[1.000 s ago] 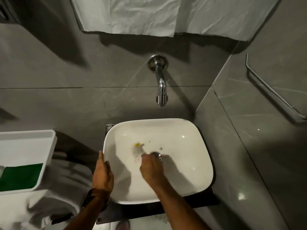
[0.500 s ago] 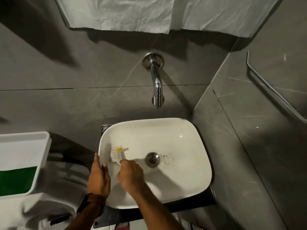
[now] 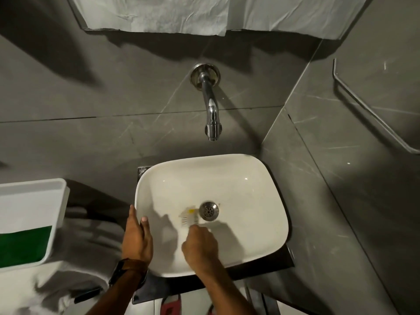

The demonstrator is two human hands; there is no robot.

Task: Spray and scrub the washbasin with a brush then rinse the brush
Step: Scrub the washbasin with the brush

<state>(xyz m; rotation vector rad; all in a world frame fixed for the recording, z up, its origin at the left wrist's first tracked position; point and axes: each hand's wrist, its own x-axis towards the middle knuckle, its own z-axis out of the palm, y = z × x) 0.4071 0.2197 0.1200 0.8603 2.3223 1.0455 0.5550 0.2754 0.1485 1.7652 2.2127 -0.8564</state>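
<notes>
Curling round the brush [image 3: 188, 218] handle, the right hand [image 3: 200, 244] is holding its bristles on the basin [image 3: 272, 178] floor, just beside the drain [image 3: 209, 210] at 8 o'clock. The brush is pointing toward 11 o'clock from that hand. The left hand [image 3: 136, 239] is resting on the 9 o'clock rim.

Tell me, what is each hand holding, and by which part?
The right hand grips the brush by its handle, the bristle head beside the drain. The left hand holds nothing; it rests on the washbasin rim.
</notes>
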